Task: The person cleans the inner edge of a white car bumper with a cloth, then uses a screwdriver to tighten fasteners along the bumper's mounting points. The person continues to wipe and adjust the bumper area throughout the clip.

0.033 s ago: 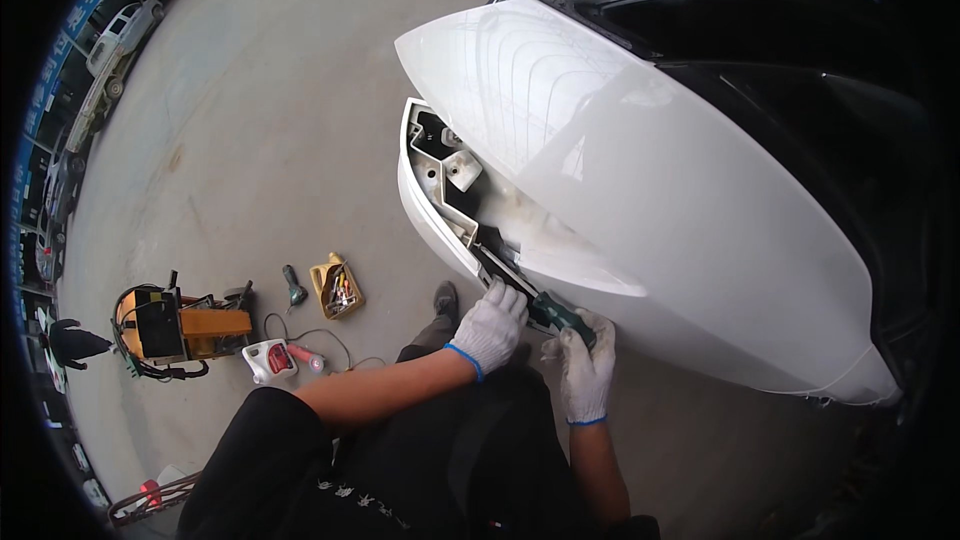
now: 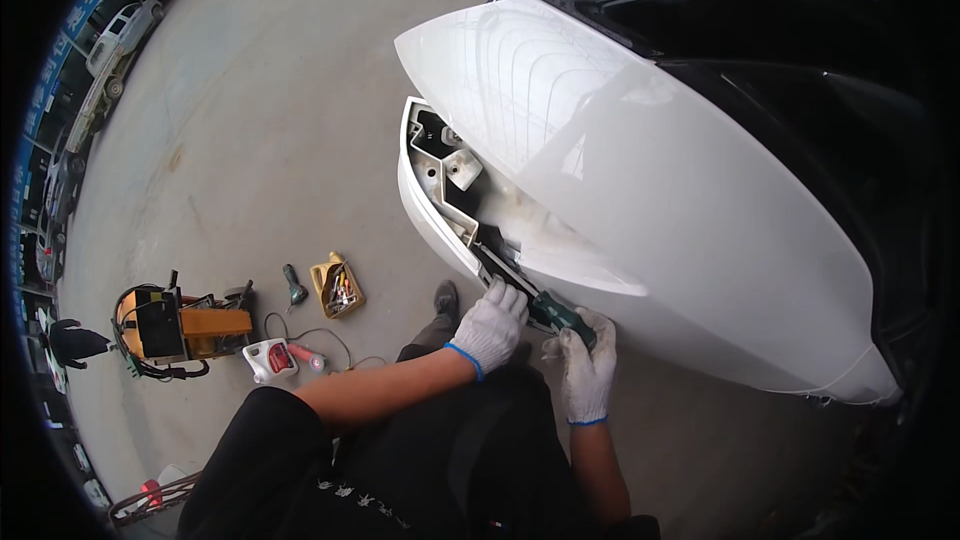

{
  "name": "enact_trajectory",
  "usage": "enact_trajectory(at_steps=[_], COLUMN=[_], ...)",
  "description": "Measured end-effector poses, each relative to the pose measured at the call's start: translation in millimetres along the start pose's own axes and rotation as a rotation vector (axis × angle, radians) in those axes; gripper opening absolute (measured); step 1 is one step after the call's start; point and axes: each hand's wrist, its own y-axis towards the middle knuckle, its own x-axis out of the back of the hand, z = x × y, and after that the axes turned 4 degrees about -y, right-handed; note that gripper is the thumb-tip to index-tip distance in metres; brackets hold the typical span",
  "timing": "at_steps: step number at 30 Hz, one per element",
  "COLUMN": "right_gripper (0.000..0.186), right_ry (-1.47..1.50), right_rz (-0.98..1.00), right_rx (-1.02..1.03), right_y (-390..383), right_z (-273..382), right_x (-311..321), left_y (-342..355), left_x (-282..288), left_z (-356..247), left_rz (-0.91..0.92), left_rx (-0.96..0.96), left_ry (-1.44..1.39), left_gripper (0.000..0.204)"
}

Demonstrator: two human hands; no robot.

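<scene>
My right hand point(image 2: 587, 365), in a white knit glove with a blue cuff, is closed round the dark green handle of a screwdriver point(image 2: 562, 317). Its pale shaft runs up and to the left into the gap at the corner of a white car; the tip is hidden. Close by on the left, my gloved left hand point(image 2: 488, 328) bends its fingers over the edge of the white bumper point(image 2: 425, 217), beside the shaft. Its fingertips are partly hidden. Inside the gap, white brackets point(image 2: 461, 170) and dark recesses show. Above it spreads a glossy white body panel point(image 2: 600, 130).
Left on the concrete floor lie a dark green power tool point(image 2: 294, 285), a cut-open yellow jug point(image 2: 338, 290) of hand tools, a white and red container point(image 2: 270, 361) and a cable point(image 2: 335, 338). An orange and black machine point(image 2: 210, 323) stands farther left. My shoe point(image 2: 446, 298) is below the bumper.
</scene>
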Motion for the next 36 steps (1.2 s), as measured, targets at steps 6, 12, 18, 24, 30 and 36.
enact_trajectory(at_steps=[6, 12, 18, 24, 30, 36], right_gripper=[0.032, 0.03, 0.031, 0.028, 0.028, 0.037], right_ry=[-0.057, -0.036, -0.064, -0.017, -0.109, -0.586], right_rz=[-0.007, -0.07, -0.037, -0.069, -0.012, 0.2], right_rx=[0.031, -0.055, -0.07, -0.205, -0.218, 0.097], right_y=[2, 1, 1, 2, 2, 8], right_z=[8, 16, 12, 37, 40, 37], right_x=[0, -9, -6, -10, -7, 3], left_y=[1, 2, 0, 2, 1, 2], left_x=[2, -4, -3, 4, -2, -5], left_z=[1, 3, 4, 4, 3, 5], left_rz=[0.036, -0.015, -0.056, 0.051, 0.086, 0.031], left_rx=[0.006, -0.004, -0.009, -0.001, -0.017, -0.029], left_ry=[-0.021, -0.019, -0.06, -0.019, 0.006, 0.01], left_gripper=[0.03, 0.029, 0.028, 0.03, 0.032, 0.035])
